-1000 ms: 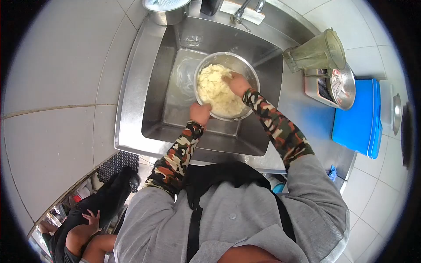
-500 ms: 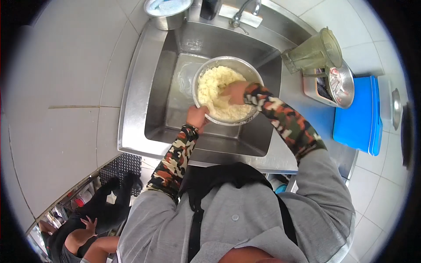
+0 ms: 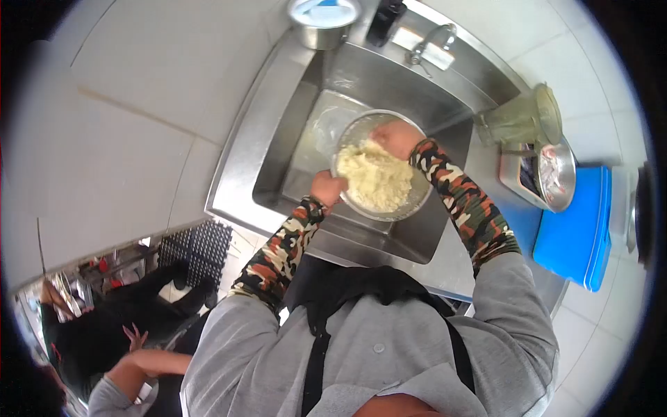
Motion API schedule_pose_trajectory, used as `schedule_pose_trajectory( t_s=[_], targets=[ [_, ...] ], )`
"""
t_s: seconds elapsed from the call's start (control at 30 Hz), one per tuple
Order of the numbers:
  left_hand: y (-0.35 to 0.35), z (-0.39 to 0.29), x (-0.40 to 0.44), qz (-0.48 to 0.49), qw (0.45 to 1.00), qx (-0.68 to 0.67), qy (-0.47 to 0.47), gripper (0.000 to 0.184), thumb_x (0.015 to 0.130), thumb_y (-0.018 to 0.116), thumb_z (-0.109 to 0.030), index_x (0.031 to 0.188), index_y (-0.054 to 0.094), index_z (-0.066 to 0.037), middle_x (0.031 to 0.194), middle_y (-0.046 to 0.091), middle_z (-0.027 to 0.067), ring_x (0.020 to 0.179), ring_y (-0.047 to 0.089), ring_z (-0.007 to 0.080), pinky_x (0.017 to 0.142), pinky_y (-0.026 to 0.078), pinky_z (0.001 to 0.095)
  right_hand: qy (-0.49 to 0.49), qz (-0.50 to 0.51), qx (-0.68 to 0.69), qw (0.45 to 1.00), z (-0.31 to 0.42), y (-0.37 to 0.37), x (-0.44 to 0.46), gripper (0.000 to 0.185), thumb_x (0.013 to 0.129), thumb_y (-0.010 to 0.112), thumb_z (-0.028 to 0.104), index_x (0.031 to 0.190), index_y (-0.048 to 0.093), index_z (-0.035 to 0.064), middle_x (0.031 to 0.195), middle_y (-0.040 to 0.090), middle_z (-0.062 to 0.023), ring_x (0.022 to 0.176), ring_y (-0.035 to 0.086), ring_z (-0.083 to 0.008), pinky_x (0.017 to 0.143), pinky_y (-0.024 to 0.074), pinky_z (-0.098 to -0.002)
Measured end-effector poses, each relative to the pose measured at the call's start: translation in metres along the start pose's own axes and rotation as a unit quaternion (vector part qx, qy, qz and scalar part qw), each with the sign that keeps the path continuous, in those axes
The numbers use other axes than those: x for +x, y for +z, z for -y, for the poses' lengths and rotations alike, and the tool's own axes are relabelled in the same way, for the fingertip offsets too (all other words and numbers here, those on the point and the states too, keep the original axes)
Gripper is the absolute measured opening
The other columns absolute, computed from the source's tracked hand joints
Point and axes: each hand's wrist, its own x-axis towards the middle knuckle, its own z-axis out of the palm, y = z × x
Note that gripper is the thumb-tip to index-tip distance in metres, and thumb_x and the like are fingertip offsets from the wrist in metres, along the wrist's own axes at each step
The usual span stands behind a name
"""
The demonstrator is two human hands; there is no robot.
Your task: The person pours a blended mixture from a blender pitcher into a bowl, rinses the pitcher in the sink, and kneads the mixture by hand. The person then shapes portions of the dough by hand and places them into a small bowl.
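A round metal bowl (image 3: pixel 419 203) sits within the sink, holding a soft, crumbly pale yellow mash (image 3: pixel 379 179). My left hand (image 3: pixel 327 187) is closed around the bowl's left rim. Inside the far side of the bowl, my right hand (image 3: pixel 397 139) has its fingers curled down at the mash's far edge; the fingertips are partly hidden. The mash is heaped toward the near side, and bare bowl wall shows near my right hand. Camouflage-pattern sleeves cover both forearms.
The bowl is in a steel sink (image 3: pixel 285 149) with a tap (image 3: pixel 432 47) behind. A metal pot (image 3: pixel 323 35) stands at the back left. On the right are a blender jug (image 3: pixel 521 118), a metal basin (image 3: pixel 559 181) and a blue box (image 3: pixel 573 226). Other people are at lower left.
My right hand has moved from the middle of the mash to the bowl's far side. The mash has shifted toward the near side. My left hand stays on the rim; the view has turned.
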Motion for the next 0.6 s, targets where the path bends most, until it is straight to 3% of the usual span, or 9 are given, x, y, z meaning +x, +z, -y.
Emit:
schedule_pose_trajectory(
  t_s=[0.1,0.17,0.2,0.23,0.27,0.33,0.37,0.4,0.6],
  targets=[
    [0.003,0.044,0.057,-0.028,0.968,0.235,0.085,0.026,0.067,0.068,-0.018,0.087,0.063,-0.001,0.081,0.066,0.0152,0.065,0.065,0.0250,0.054,0.052,0.0375,0.025,-0.052,-0.031,0.998,0.024,0.017,0.033,0.037,0.091,0.046,0.037,0.093,0.065,0.0048,0.092,0.065,-0.0151,0.087,0.061,-0.0349,0.079,0.0468,-0.0457],
    [-0.011,0.095,0.122,0.075,0.766,0.555,0.315,0.020,0.063,0.072,-0.025,0.074,0.064,-0.010,0.072,0.066,0.0080,0.064,0.065,0.0254,0.059,0.051,0.0393,-0.146,0.165,-0.297,0.929,0.048,0.025,0.026,0.031,0.087,0.048,0.030,0.096,0.065,0.0053,0.087,0.064,-0.0178,0.084,0.063,-0.0317,0.076,0.0484,-0.0454],
    [-0.010,0.132,0.160,0.109,0.714,0.605,0.335,0.018,0.061,0.075,-0.029,0.067,0.064,-0.015,0.067,0.066,0.0043,0.063,0.065,0.0256,0.062,0.051,0.0403,-0.279,0.147,-0.203,0.927,-0.020,0.068,0.040,0.032,0.086,0.048,0.029,0.101,0.064,0.0052,0.095,0.065,-0.0159,0.091,0.062,-0.0312,0.079,0.0481,-0.0443],
    [-0.016,0.114,0.140,0.114,0.763,0.546,0.325,0.020,0.060,0.075,-0.028,0.068,0.064,-0.014,0.067,0.066,0.0046,0.064,0.065,0.0267,0.061,0.052,0.0396,-0.085,0.213,-0.226,0.947,0.045,0.037,0.011,0.031,0.085,0.049,0.025,0.104,0.063,0.0049,0.100,0.064,-0.0161,0.095,0.061,-0.0314,0.081,0.0480,-0.0430],
    [-0.007,0.096,0.113,0.119,0.808,0.480,0.322,0.021,0.058,0.075,-0.028,0.069,0.064,-0.014,0.067,0.066,0.0049,0.064,0.066,0.0278,0.060,0.053,0.0389,-0.260,0.253,-0.262,0.894,-0.022,0.060,0.034,0.031,0.086,0.048,0.026,0.103,0.064,0.0052,0.104,0.064,-0.0189,0.098,0.060,-0.0322,0.082,0.0478,-0.0432],
    [-0.003,0.052,0.061,0.017,0.698,0.576,0.426,0.023,0.056,0.077,-0.025,0.069,0.065,-0.010,0.064,0.065,0.0072,0.065,0.067,0.0260,0.057,0.053,0.0387,-0.233,0.153,-0.166,0.946,0.009,0.012,0.012,0.034,0.085,0.050,0.029,0.107,0.064,0.0062,0.110,0.062,-0.0182,0.101,0.059,-0.0331,0.085,0.0470,-0.0415],
    [0.008,0.020,0.024,-0.035,0.941,0.274,0.193,0.021,0.058,0.073,-0.019,0.072,0.066,-0.005,0.063,0.064,0.0101,0.066,0.068,0.0273,0.054,0.053,0.0408,-0.188,0.111,-0.103,0.970,0.013,0.002,0.016,0.036,0.087,0.048,0.032,0.108,0.063,0.0068,0.110,0.061,-0.0177,0.101,0.058,-0.0339,0.087,0.0466,-0.0405],
    [0.013,0.007,0.010,-0.068,0.991,-0.094,-0.065,0.020,0.060,0.070,-0.012,0.076,0.066,-0.001,0.063,0.063,0.0129,0.066,0.068,0.0286,0.051,0.053,0.0428,-0.205,0.107,-0.110,0.967,0.011,0.001,0.033,0.036,0.087,0.048,0.032,0.108,0.063,0.0068,0.110,0.061,-0.0177,0.101,0.058,-0.0339,0.087,0.0466,-0.0405],
    [0.036,-0.001,-0.014,-0.156,0.985,-0.031,0.073,0.020,0.063,0.058,0.000,0.080,0.060,0.011,0.067,0.061,0.0172,0.066,0.067,0.0324,0.045,0.051,0.0447,0.104,-0.037,-0.103,0.988,0.012,-0.001,0.017,0.065,0.091,0.039,0.055,0.119,0.056,-0.0012,0.119,0.055,-0.0265,0.115,0.048,-0.0422,0.098,0.0363,-0.0449]
  ],
)
